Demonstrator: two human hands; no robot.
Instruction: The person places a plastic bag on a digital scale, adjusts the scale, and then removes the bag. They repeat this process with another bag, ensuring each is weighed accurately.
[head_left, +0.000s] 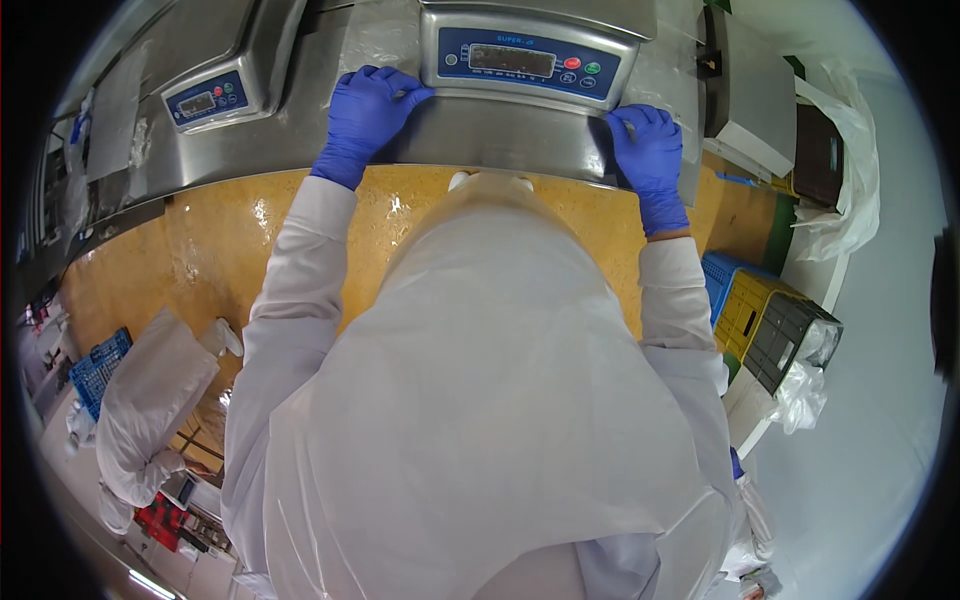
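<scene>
A steel bench scale (540,55) with a blue control panel and a dark display stands in front of me on a steel table (490,135). My left hand (372,112), in a blue glove, is at the scale's lower left front corner, its fingers bent and pinched against that edge. At the lower right front corner, my right hand (648,150), also gloved in blue, has curled fingers with the thumb side against the scale. The fingertips are partly hidden at both corners.
A second steel scale (225,85) stands to the left on the table. Clear plastic sheeting (380,35) lies between the scales. At right are a grey box-like unit (750,110) and stacked blue, yellow and black crates (750,310). Another person (150,410) bends at lower left.
</scene>
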